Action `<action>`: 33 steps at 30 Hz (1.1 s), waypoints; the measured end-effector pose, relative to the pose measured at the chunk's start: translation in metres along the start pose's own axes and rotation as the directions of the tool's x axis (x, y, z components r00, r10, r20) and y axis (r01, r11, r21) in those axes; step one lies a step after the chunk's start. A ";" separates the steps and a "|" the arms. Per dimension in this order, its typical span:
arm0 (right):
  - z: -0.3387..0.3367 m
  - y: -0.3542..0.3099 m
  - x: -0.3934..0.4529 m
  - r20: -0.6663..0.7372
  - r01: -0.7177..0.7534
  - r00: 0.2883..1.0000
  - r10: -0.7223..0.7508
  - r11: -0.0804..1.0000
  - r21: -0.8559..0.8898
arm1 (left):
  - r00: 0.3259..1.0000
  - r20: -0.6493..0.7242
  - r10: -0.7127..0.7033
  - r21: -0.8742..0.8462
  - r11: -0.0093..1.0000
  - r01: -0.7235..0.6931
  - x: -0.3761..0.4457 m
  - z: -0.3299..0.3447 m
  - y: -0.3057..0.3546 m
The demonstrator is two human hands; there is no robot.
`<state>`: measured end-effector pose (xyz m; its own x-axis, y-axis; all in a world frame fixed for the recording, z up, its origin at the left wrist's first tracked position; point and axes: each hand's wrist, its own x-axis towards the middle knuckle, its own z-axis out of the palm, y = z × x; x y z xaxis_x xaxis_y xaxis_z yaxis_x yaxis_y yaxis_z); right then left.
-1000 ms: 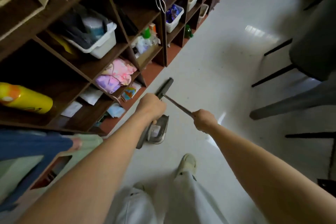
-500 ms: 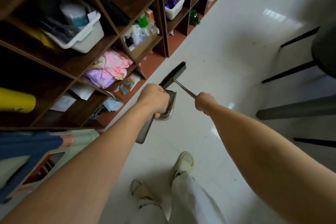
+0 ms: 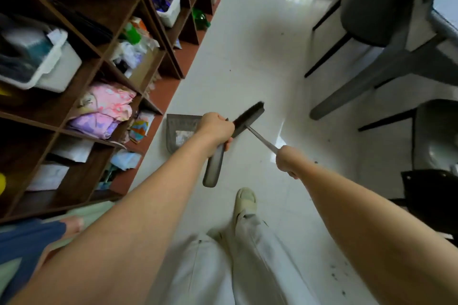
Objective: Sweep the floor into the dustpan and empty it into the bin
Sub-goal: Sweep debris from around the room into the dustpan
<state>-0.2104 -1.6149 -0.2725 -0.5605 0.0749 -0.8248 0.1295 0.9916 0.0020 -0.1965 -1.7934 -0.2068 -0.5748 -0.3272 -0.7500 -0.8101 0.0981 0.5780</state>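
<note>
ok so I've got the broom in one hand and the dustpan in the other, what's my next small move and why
Probably draw the broom back toward the dark specks near your right foot; the dustpan sits by the shelf, far from that dirt.

You are standing in a storage or utility room — a lived-in, communal sort of space rather than a workshop or lab. On your left, a dark wooden cubby shelf (image 3: 104, 57) runs along the wall. Its compartments hold white plastic bins (image 3: 59, 67), folded pink and purple fabric (image 3: 104, 111), loose papers and packets, and a green bottle (image 3: 200, 20) low at the far end. Underfoot is a glossy white tiled floor (image 3: 247, 62) with dark specks of debris. On your right stand grey chairs (image 3: 386, 2) with thin black legs — seating fit for a shared room.
</note>
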 end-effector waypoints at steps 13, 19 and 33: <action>0.120 0.117 -0.124 -0.205 -0.079 0.974 0.097 0.992 0.097 | 0.978 0.118 0.173 0.162 0.968 -0.191 -0.049 0.035 -0.051; 0.126 0.100 -0.093 -0.191 0.029 0.981 -0.033 0.999 -0.022 | 0.977 0.155 0.148 0.187 0.966 -0.176 -0.060 0.051 -0.065; 0.142 0.237 -0.081 -0.098 -0.129 0.986 0.132 0.991 0.041 | 0.984 0.112 0.137 0.191 0.969 -0.156 -0.112 0.160 -0.078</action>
<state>-0.0184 -1.4006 -0.2854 -0.6161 0.2156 -0.7576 0.2339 0.9685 0.0854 -0.0875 -1.6142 -0.2196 -0.6895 -0.2037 -0.6951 -0.7172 0.3261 0.6159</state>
